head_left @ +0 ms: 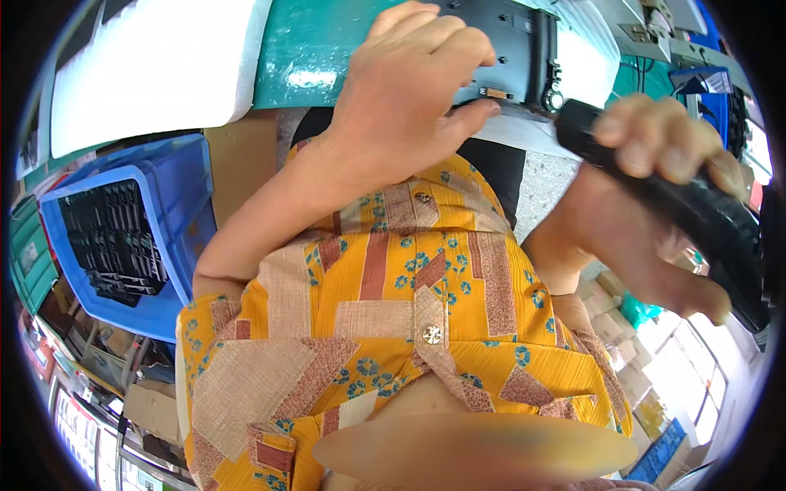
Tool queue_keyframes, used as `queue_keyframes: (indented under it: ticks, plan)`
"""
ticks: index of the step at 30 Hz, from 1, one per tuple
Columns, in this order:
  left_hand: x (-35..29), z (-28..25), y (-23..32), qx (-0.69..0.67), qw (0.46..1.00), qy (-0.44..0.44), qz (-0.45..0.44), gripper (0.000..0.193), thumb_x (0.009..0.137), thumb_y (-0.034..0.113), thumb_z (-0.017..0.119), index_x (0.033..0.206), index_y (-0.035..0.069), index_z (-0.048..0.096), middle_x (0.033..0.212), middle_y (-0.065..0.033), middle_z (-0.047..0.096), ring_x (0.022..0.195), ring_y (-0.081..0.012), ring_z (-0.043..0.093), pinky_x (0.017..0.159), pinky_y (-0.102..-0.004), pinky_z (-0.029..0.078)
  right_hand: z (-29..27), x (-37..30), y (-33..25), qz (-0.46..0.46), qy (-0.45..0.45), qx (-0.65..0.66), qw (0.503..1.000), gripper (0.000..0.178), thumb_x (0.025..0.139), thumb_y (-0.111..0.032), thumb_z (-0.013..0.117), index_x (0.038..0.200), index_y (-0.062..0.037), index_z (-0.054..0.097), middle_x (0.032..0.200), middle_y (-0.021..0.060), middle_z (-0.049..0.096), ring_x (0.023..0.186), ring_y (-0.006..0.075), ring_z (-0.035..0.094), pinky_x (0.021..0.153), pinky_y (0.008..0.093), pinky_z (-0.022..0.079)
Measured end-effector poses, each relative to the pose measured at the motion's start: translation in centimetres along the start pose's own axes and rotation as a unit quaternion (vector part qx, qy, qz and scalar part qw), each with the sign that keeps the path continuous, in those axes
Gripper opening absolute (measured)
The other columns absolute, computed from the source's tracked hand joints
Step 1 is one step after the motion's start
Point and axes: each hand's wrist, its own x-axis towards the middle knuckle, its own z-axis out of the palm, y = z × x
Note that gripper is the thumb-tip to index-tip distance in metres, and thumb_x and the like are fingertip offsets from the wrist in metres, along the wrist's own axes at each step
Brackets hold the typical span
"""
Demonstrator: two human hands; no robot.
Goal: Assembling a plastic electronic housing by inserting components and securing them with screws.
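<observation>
A black plastic panel (pixel 517 39) with several small screws or studs in it lies on the green work surface (pixel 307 53) at the top. My left hand (pixel 409 90) is on its left and near edge with the fingers curled and the thumb apart from them; the fingertips are partly hidden. At the panel's right side runs a dark bar with a round shiny end (pixel 555 101). Raised to the right, my right hand (pixel 639 196) is wrapped round a long black handheld tool (pixel 679 200). Motion blurs that hand, and the tool's exact kind does not show.
White foam blocks (pixel 155 74) lie left of the work surface. Below it a blue crate (pixel 135 315) holds several black plastic parts (pixel 115 237). Metal equipment (pixel 651 37) stands at the upper right. Cardboard boxes (pixel 606 315) are stacked on the right behind my arm.
</observation>
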Motion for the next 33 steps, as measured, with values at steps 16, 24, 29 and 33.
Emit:
queue_keyframes:
  ticks: [16,24,29,33]
  plan:
    - [-1.0,-2.5,-1.0,0.153,0.979,-0.134,0.035,0.032,0.068,0.012,0.089,0.095,0.008,0.072,0.078,-0.0027,0.060,0.076,-0.0212,0.058,0.103,-0.0443,0.043,-4.4,-5.3,3.6,-0.070,0.147,0.041,0.986,0.087,0.082,-0.084,0.054,0.126,-0.0089,0.064,0.101,0.0140,0.062,0.083,0.0266,0.060,0.078,0.0451,0.051]
    - [-0.4,-2.9,0.1,0.154,0.971,-0.177,0.039,0.029,0.069,0.011,0.088,0.093,0.007,0.072,0.078,-0.0031,0.061,0.076,-0.0211,0.059,0.092,-0.0413,0.043,-5.5,-6.0,4.5,-0.058,0.118,-0.009,0.991,0.092,0.081,-0.087,0.054,0.127,-0.0070,0.063,0.103,0.0137,0.062,0.086,0.0275,0.061,0.079,0.0462,0.051]
    - [-0.2,-2.8,0.4,0.180,0.969,-0.161,0.057,0.029,0.068,0.013,0.089,0.092,0.008,0.072,0.078,-0.0031,0.061,0.076,-0.0218,0.059,0.085,-0.0386,0.042,-5.5,-5.8,5.3,-0.070,0.094,0.011,0.993,0.094,0.081,-0.087,0.055,0.130,-0.0069,0.061,0.104,0.0144,0.062,0.087,0.0268,0.062,0.080,0.0459,0.052]
    - [0.1,-2.9,0.6,0.206,0.961,-0.171,0.065,0.037,0.067,0.013,0.090,0.100,0.007,0.073,0.089,-0.0034,0.068,0.085,-0.0233,0.063,0.090,-0.0359,0.044,-5.6,-5.3,5.9,-0.075,0.060,0.011,0.995,0.096,0.081,-0.087,0.055,0.133,-0.0063,0.058,0.106,0.0146,0.063,0.089,0.0273,0.064,0.083,0.0455,0.054]
